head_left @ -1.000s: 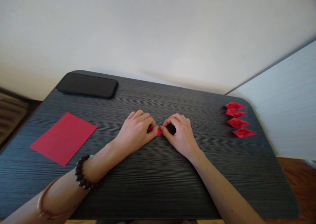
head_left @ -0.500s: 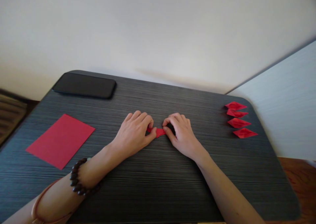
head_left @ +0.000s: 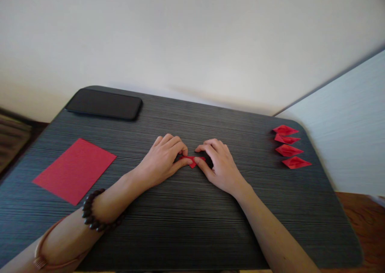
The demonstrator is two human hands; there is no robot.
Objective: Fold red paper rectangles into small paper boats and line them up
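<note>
A small folded piece of red paper lies on the dark table between my two hands, its lower point facing me. My left hand pinches its left part, thumb on top and curled index finger at the far edge. From the other side, my right hand presses its thumb onto the paper. The right index finger arches just beyond the far edge, with a gap showing between it and the thumb. Parts of the paper are hidden under the fingertips.
A flat red paper sheet lies at the left of the table. Behind it rests a black phone. Several folded red paper pieces form a column at the right. A pale wall borders the far edge.
My right thumb has shifted left onto the middle of the paper, and the right index finger has parted from it. More of the paper's right end shows. My left hand has barely moved.
</note>
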